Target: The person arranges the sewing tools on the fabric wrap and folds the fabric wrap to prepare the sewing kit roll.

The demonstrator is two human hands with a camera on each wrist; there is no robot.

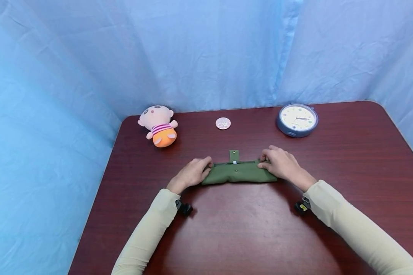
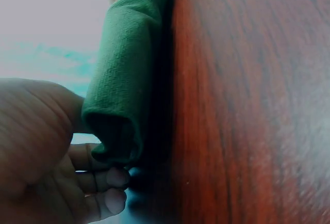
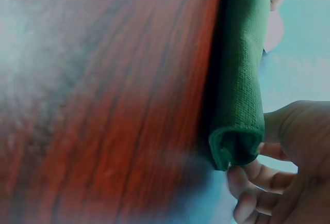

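Note:
A folded green cloth pouch (image 1: 242,173) lies lengthwise across the middle of the table. A tab with a metal snap (image 1: 234,154) sticks out from its far side, and a matching stud shows on its near face. My left hand (image 1: 192,172) pinches the pouch's left end between thumb and fingers. At the opposite end my right hand (image 1: 283,162) holds the top edge in the same way. Both wrist views show the folded cloth (image 2: 126,53) end-on as a hollow roll, with fingertips (image 3: 246,206) curled beneath its open end.
A plush toy (image 1: 161,128) in a striped top and orange bottoms lies at the back left of the brown table (image 1: 247,229). Behind the pouch is a round pale sparkly disc (image 1: 223,123). A blue round clock (image 1: 297,120) stands at the back right, before blue curtains (image 1: 206,53).

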